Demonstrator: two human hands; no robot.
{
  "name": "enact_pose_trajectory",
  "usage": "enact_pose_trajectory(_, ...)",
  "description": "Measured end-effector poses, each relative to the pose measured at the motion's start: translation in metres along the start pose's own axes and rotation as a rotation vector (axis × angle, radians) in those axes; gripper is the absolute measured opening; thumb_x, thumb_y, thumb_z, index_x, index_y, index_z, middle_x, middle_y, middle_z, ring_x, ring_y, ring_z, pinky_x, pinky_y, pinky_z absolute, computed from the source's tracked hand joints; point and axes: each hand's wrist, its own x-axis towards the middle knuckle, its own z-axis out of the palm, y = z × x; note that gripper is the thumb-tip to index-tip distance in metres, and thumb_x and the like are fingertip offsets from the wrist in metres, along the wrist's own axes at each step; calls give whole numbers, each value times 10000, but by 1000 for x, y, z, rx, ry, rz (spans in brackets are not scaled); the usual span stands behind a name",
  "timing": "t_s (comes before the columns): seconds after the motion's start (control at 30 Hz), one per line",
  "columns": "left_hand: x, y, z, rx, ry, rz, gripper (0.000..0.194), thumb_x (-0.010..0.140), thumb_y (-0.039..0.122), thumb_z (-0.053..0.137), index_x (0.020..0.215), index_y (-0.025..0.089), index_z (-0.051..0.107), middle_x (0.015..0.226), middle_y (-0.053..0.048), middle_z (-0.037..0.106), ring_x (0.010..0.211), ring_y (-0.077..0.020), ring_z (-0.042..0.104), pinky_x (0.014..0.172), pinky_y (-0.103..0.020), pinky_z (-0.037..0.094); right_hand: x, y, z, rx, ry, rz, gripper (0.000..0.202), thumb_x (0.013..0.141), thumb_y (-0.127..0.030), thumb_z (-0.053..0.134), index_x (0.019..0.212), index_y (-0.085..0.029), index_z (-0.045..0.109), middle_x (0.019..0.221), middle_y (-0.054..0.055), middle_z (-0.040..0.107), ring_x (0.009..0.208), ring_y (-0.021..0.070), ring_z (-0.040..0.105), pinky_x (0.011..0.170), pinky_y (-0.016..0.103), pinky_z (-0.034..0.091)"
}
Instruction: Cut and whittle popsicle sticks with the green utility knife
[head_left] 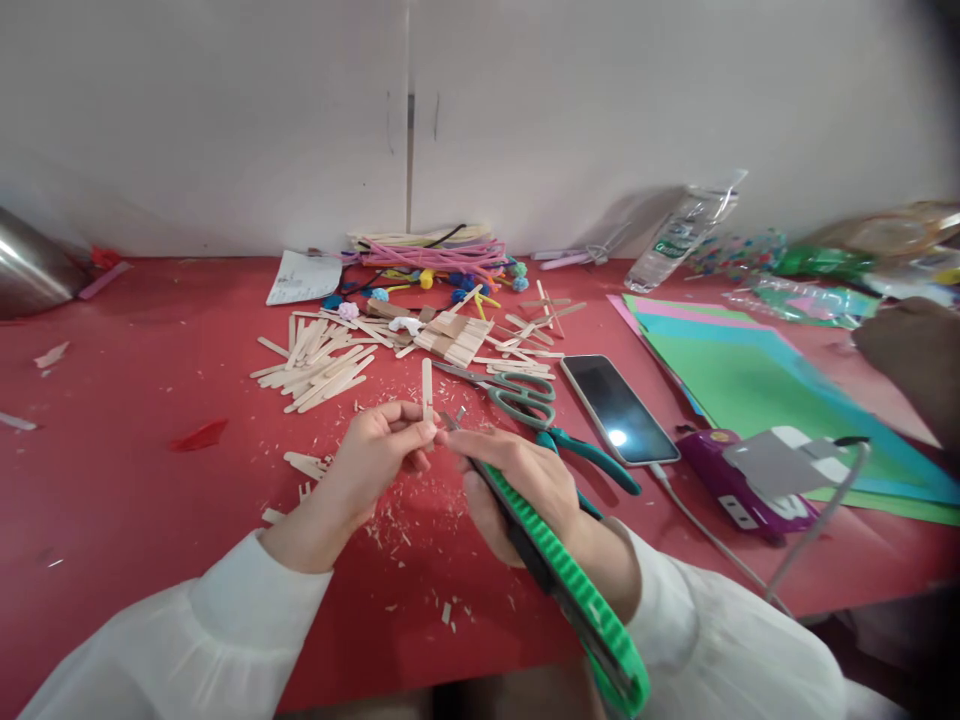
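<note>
My left hand [382, 450] pinches a wooden craft stick [427, 385] upright between thumb and fingers. There is a small notch or mark low on the stick, just above the fingertips. My right hand [532, 485] grips a green utility knife [570, 575], its handle slanting down towards me. The blade tip is close to the stick; whether it touches I cannot tell. Wood shavings [405, 520] lie scattered on the red table [172, 520] under both hands. Scissors with grey-green handles [525, 395] and teal-handled pliers [592, 460] lie just beyond my right hand.
Piles of craft sticks [319, 360] and pipe cleaners [442, 255] lie ahead. To the right are a phone [619, 405] on a cable, a purple power strip [735, 480], coloured paper [720, 360] and a plastic bottle [679, 235]. Another person's arm [911, 350] shows at the right edge.
</note>
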Motion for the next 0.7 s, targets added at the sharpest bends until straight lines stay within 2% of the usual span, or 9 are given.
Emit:
enact_pose_trajectory(0.07, 1, -1, -2, 30, 28, 29, 170, 600, 284, 685, 653, 163, 578, 583, 7, 644, 413, -59, 478, 441, -183, 406, -1, 0, 0, 23, 8, 58, 331, 793, -80, 460, 1089, -221, 506, 835, 49, 719, 668, 155, 688, 618, 260, 567)
enact_pose_trajectory(0.2, 1, -3, -2, 109, 50, 115, 214, 615, 332, 704, 684, 155, 605, 629, -13, 660, 503, -93, 540, 517, -218, 469, -2, 4, 4, 127, 51, 284, 235, 826, -132, 474, 1033, -226, 533, 837, 38, 724, 629, 137, 686, 579, 239, 555)
enact_pose_trajectory(0.3, -1, -4, -1, 122, 35, 144, 256, 611, 369, 732, 690, 156, 615, 655, -8, 655, 542, -103, 563, 557, -232, 493, 0, 6, 5, 182, 52, 351, 196, 823, -147, 484, 995, -216, 548, 806, 30, 724, 592, 125, 677, 546, 218, 538)
enact_pose_trajectory(0.5, -3, -6, -1, 196, 13, 210, 202, 665, 340, 710, 714, 166, 620, 610, 19, 628, 531, -114, 588, 552, -225, 473, 1, 5, 3, 149, 16, 308, 194, 829, -158, 475, 1003, -214, 537, 820, 24, 723, 602, 116, 676, 580, 212, 536)
enact_pose_trajectory(0.7, -4, -7, -1, 253, 44, 248, 147, 698, 307, 655, 732, 169, 620, 610, 9, 638, 557, -131, 600, 559, -234, 469, -1, 7, 6, 23, 7, 205, 237, 814, -151, 458, 1032, -224, 518, 750, 14, 703, 605, 137, 678, 571, 221, 537)
